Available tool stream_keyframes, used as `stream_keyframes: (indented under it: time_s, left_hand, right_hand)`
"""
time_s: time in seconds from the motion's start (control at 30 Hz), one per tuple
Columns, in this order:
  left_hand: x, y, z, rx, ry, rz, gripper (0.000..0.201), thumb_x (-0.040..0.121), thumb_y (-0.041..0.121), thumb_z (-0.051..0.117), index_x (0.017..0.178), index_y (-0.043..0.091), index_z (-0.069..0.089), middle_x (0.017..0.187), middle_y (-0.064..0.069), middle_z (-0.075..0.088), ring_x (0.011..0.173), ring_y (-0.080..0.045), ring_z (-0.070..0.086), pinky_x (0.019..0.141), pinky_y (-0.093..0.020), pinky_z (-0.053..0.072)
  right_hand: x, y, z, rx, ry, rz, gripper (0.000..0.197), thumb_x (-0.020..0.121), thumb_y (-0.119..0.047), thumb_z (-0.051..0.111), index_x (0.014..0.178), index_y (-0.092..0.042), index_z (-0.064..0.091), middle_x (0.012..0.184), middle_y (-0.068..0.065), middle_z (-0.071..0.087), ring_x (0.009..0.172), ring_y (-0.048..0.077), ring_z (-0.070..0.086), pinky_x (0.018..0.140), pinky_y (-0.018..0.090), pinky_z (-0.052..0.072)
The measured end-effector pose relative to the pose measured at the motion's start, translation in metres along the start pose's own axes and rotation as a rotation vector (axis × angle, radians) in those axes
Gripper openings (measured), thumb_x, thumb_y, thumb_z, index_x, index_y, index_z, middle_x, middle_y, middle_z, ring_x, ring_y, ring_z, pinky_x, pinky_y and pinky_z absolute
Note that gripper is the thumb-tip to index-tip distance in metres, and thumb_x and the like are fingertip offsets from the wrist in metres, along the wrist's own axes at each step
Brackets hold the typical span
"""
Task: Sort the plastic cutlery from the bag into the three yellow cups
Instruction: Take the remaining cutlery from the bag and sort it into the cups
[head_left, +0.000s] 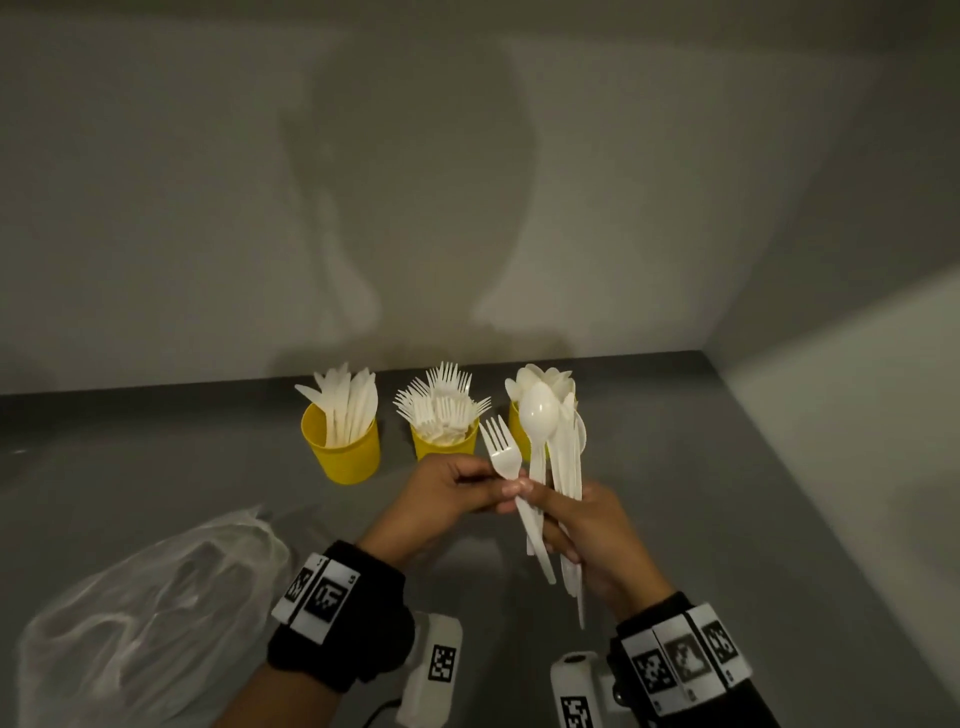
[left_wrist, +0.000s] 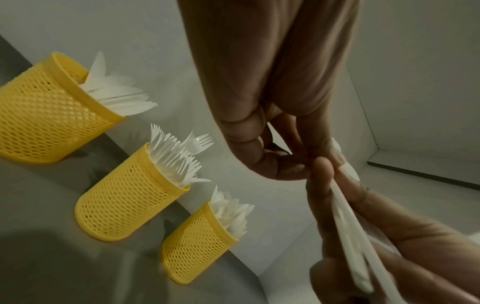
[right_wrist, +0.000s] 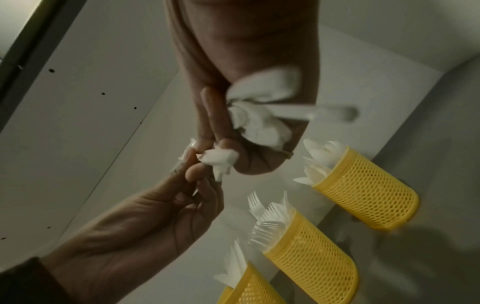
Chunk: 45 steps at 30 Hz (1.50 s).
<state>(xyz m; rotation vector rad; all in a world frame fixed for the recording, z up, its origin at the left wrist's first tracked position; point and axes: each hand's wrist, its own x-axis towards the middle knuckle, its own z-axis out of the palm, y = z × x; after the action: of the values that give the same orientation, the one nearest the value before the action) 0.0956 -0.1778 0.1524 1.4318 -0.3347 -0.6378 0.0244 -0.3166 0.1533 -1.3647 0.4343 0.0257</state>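
Three yellow mesh cups stand in a row by the back wall: knives in the left cup (head_left: 343, 452), forks in the middle cup (head_left: 444, 447), spoons in the right cup (head_left: 518, 431), which is partly hidden. Above the table in front of them, my right hand (head_left: 571, 519) grips a bundle of white cutlery (head_left: 563, 457) with a spoon (head_left: 540, 410) uppermost. My left hand (head_left: 488, 483) pinches the neck of a fork (head_left: 501, 452) whose handle still runs down through the right hand's grasp. In the left wrist view, the bundle's handles (left_wrist: 350, 236) lie between the right hand's fingers.
A crumpled clear plastic bag (head_left: 145, 613) lies on the grey table (head_left: 701, 493) at the lower left. White walls close the table off at the back and on the right. The cups show again in the right wrist view: spoon cup (right_wrist: 369, 189), fork cup (right_wrist: 311, 257).
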Motion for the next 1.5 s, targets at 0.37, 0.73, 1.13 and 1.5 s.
stream_keyframes:
  time_s: [0.37,0.73,1.13,1.5]
  left_hand:
    - [0.042,0.013,-0.058,0.303,0.919,0.364,0.016,0.074,0.01,0.072,0.09,0.012,0.071,0.067,0.011,0.062,0.054,0.01,0.055,0.058,-0.002,0.041]
    - [0.097,-0.042,-0.067,0.928,0.716,0.079,0.019,0.08,0.021,0.066,0.083,0.004,0.073,0.094,-0.012,0.067,0.093,-0.033,0.055,0.083,-0.038,0.043]
    - [0.047,-0.002,-0.034,0.577,0.688,0.27,0.025,0.076,0.031,0.071,0.1,0.025,0.068,0.1,0.005,0.064,0.092,-0.011,0.057,0.08,-0.019,0.046]
    - [0.002,0.001,0.005,0.073,0.332,0.154,0.007,0.072,0.001,0.071,0.076,0.006,0.072,0.064,-0.003,0.07,0.06,-0.012,0.064,0.055,-0.019,0.053]
  right_hand:
    - [0.039,-0.002,-0.016,-0.028,0.123,-0.042,0.016,0.084,-0.022,0.065,0.097,-0.013,0.066,0.081,0.006,0.076,0.033,0.003,0.038,0.035,0.015,0.03]
    - [0.048,-0.003,-0.018,-0.087,0.076,-0.039,0.018,0.085,-0.023,0.064,0.097,-0.008,0.063,0.085,0.01,0.076,0.032,0.005,0.033,0.036,0.017,0.03]
    - [0.04,-0.003,-0.007,-0.044,0.085,-0.037,0.014,0.083,-0.023,0.067,0.095,-0.018,0.064,0.072,0.004,0.075,0.036,0.007,0.036,0.039,0.019,0.033]
    - [0.023,-0.005,0.022,-0.138,-0.053,-0.07,0.016,0.078,0.005,0.067,0.092,-0.003,0.066,0.047,-0.006,0.065,0.029,0.001,0.049,0.03,0.014,0.03]
